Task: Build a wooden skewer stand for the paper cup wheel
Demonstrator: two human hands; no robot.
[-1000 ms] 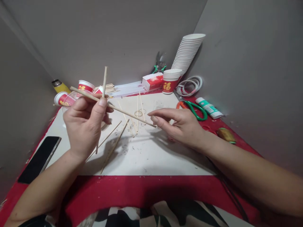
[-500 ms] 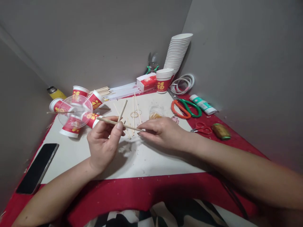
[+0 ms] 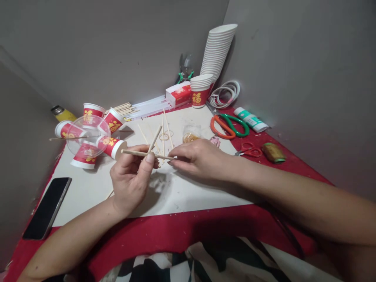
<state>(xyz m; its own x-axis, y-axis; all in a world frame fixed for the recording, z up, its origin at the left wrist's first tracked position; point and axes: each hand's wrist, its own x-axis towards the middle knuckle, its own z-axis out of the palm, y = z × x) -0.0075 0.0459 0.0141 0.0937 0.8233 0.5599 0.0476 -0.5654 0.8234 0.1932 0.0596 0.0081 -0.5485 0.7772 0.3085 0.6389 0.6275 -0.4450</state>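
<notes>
Two thin wooden sticks (image 3: 136, 152) cross each other above the white sheet (image 3: 188, 196). My left hand (image 3: 132, 176) is closed, pinching them where they cross between thumb and fingers; one stick points up and away, the other runs sideways. With its fingertips, my right hand (image 3: 199, 160) pinches the right end of the sideways stick. Loose sticks (image 3: 163, 133) and several rubber bands (image 3: 166, 135) lie on the sheet just beyond my hands. A small clear container (image 3: 190, 135) with rubber bands sits behind my right hand.
At left, red paper cups (image 3: 110, 145) surround a clear plastic disc (image 3: 88, 137), near a phone (image 3: 47, 207). A tall cup stack (image 3: 219, 51) leans in the back corner. Scissors (image 3: 233, 126), a white-green tube (image 3: 251, 119) and a thread spool (image 3: 273, 152) lie at right.
The camera view has shifted slightly, moving the table items up in the picture. Both hands keep their pinch on the crossed sticks, which look almost the same.
</notes>
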